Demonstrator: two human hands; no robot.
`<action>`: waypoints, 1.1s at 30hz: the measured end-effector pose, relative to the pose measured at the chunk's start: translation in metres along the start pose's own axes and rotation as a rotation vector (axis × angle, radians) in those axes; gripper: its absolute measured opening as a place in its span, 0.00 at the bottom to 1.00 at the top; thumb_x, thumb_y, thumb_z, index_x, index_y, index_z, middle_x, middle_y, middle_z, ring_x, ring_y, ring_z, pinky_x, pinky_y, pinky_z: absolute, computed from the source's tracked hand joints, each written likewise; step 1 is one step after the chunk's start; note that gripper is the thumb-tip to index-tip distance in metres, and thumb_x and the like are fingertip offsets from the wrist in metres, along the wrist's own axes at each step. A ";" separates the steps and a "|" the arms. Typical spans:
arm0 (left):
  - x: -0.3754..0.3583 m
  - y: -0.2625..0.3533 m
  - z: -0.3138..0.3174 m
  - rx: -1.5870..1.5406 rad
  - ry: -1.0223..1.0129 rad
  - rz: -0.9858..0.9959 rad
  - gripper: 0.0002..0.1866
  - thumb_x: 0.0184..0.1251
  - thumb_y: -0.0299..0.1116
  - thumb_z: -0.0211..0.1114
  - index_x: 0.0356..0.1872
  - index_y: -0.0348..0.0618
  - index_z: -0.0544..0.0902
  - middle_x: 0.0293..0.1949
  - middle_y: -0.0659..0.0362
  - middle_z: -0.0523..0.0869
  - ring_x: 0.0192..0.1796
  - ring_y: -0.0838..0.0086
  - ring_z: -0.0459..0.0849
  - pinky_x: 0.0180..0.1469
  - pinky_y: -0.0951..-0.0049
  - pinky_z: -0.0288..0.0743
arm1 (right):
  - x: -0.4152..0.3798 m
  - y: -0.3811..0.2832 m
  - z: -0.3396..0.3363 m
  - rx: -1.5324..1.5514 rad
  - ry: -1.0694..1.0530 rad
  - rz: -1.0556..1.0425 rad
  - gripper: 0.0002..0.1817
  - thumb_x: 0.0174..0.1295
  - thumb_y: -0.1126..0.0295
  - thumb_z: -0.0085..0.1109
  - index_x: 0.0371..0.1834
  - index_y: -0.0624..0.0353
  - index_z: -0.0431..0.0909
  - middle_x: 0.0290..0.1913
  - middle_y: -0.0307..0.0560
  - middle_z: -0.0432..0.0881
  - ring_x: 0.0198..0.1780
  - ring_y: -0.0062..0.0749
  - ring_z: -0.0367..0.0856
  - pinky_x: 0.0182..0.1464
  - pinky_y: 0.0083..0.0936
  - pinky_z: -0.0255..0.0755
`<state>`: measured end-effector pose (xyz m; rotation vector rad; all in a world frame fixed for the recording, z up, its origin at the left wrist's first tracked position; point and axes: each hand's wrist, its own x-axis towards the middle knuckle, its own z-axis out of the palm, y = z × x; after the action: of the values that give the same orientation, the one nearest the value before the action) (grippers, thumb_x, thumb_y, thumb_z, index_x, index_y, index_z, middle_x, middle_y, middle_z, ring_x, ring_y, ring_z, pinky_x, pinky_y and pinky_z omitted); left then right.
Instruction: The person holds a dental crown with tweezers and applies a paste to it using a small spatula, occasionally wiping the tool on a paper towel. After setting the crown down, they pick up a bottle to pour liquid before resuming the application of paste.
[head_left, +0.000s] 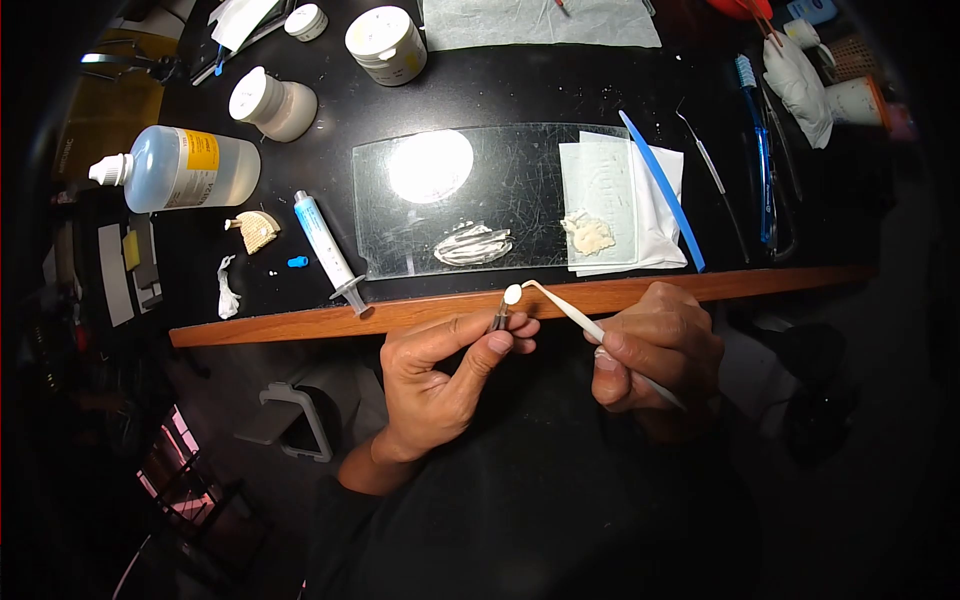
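Between the thumb and fingers of my left hand [430, 375] is a short dark metal post, topped by a small white tooth-like piece [513, 294]. My right hand [660, 345] grips a white dental probe [570, 310] like a pen. Its thin bent tip is right beside the white piece. Both hands are just in front of the table's wooden edge [440, 302]. Beyond them lies a glass slab [400, 225] with a silvery-white smear [473, 243]. A cream-coloured paste [588, 235] sits on a paper pad [610, 185] at the slab's right side.
A syringe [325, 245], a blue cap [298, 262] and a large bottle [195, 168] are on the left. Behind stand white jars [385, 48]. To the right lie a blue spatula [662, 190], a metal probe [710, 165], a blue toothbrush [757, 130] and a white glove [800, 90].
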<state>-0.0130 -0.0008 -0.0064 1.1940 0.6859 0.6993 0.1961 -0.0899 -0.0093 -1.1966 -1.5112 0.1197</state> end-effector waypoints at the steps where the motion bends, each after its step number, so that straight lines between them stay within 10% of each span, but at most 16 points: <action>1: 0.000 -0.001 0.000 -0.002 0.006 0.006 0.10 0.77 0.22 0.70 0.54 0.27 0.91 0.46 0.45 0.95 0.47 0.64 0.96 0.52 0.67 0.92 | 0.000 0.000 0.000 0.003 0.005 -0.002 0.09 0.69 0.71 0.72 0.50 0.54 0.85 0.35 0.36 0.87 0.29 0.21 0.89 0.27 0.19 0.74; 15: 0.002 -0.056 -0.003 0.242 0.034 0.591 0.12 0.67 0.23 0.79 0.50 0.32 0.93 0.46 0.44 0.96 0.43 0.63 0.97 0.43 0.73 0.91 | 0.003 0.002 -0.009 0.306 -0.057 -0.008 0.14 0.60 0.82 0.68 0.48 0.57 0.84 0.35 0.41 0.87 0.27 0.25 0.87 0.24 0.24 0.68; 33: 0.001 -0.055 -0.003 0.290 0.036 0.564 0.12 0.65 0.23 0.79 0.48 0.34 0.94 0.46 0.45 0.96 0.41 0.67 0.97 0.40 0.76 0.90 | 0.004 0.004 -0.005 0.255 -0.053 -0.049 0.13 0.58 0.80 0.70 0.46 0.56 0.87 0.32 0.39 0.88 0.26 0.22 0.87 0.22 0.20 0.66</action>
<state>-0.0083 -0.0108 -0.0600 1.6728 0.4875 1.1177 0.2028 -0.0879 -0.0076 -0.9585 -1.5201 0.3039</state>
